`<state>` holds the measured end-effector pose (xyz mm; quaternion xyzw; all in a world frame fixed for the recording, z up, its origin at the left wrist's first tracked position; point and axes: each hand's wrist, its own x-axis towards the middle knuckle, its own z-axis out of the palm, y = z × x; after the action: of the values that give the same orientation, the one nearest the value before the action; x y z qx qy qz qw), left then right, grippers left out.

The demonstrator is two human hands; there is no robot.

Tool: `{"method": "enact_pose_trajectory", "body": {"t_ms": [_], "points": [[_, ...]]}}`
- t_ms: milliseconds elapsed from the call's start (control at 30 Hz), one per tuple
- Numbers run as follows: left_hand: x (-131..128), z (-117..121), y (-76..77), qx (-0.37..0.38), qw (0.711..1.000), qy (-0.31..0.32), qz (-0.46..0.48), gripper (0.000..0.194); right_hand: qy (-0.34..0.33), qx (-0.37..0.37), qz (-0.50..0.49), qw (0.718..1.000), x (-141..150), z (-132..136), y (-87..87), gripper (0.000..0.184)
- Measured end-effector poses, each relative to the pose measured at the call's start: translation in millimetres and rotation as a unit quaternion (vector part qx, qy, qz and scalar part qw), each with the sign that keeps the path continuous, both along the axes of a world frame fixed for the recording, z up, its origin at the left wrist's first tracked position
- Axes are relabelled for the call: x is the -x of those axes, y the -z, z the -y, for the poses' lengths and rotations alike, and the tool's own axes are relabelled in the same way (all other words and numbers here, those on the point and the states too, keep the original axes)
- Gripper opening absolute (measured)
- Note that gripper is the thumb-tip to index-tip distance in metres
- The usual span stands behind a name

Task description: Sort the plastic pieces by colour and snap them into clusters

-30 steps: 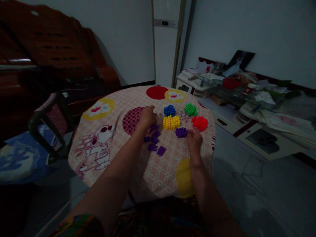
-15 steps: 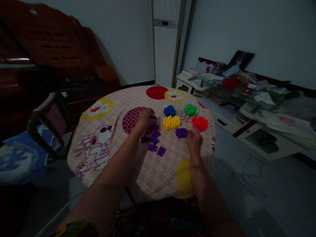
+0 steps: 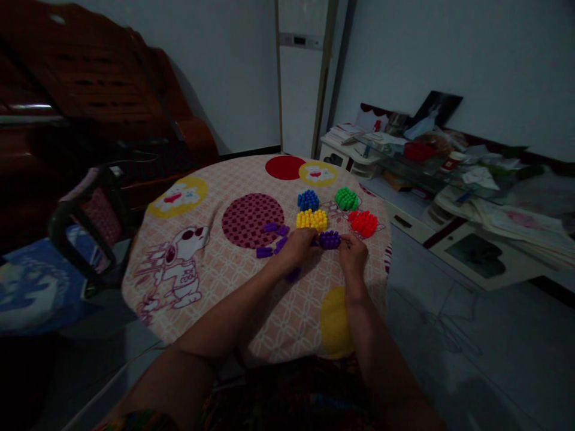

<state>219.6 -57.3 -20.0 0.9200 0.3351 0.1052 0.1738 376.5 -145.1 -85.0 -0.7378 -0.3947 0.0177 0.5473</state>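
Note:
A purple cluster of knobbed toy blocks (image 3: 329,240) lies near the table's right side. My right hand (image 3: 354,254) pinches its right end between thumb and fingertips. My left hand (image 3: 300,246) is closed at the cluster's left end, its fingers on a small purple block (image 3: 315,243) that they mostly cover. Loose purple blocks (image 3: 264,252) lie scattered to the left, some partly hidden under my left hand and wrist. Just beyond my hands sits a yellow block cluster (image 3: 311,220). Blue (image 3: 308,200), green (image 3: 347,199) and red (image 3: 363,224) clusters stand farther back and right.
A patterned cloth covers the round table (image 3: 278,317). On the left are a folding chair (image 3: 96,227) and a dark wooden bench (image 3: 103,90). A cluttered low cabinet (image 3: 480,239) runs along the right wall. A tall white unit (image 3: 300,90) stands behind.
My left hand has moved right and nearer, from the loose purple blocks to the purple cluster's left end. My right hand has stayed on the cluster's right end.

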Motion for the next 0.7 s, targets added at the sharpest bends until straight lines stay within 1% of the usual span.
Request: {"method": "enact_pose_trajectory", "body": {"t_ms": [100,200,300,400,600,700], "points": [[-4,3,6.2,0.010,1.000,-0.009,0.014,0.026,0.000,-0.004,-0.005,1.000,0,-1,0.8,0.029],[-5,4,8.6,0.023,0.999,-0.024,0.028,0.027,0.004,-0.009,-0.010,1.000,-1,-2,1.5,0.027],[-6,3,9.9,0.036,0.997,-0.044,0.054,0.038,0.005,-0.006,-0.005,1.000,-2,-3,2.8,0.028],[-9,1,10.4,0.035,0.996,-0.049,0.071,0.048,0.004,-0.006,-0.004,1.000,-3,-3,4.7,0.029],[-15,2,12.1,0.041,0.996,-0.042,0.073,0.048,0.001,-0.009,0.001,1.000,-3,-3,5.1,0.028],[-12,4,11.5,0.033,0.996,-0.034,0.079,0.047,0.000,-0.008,0.000,1.000,-2,-2,3.2,0.028]]}}
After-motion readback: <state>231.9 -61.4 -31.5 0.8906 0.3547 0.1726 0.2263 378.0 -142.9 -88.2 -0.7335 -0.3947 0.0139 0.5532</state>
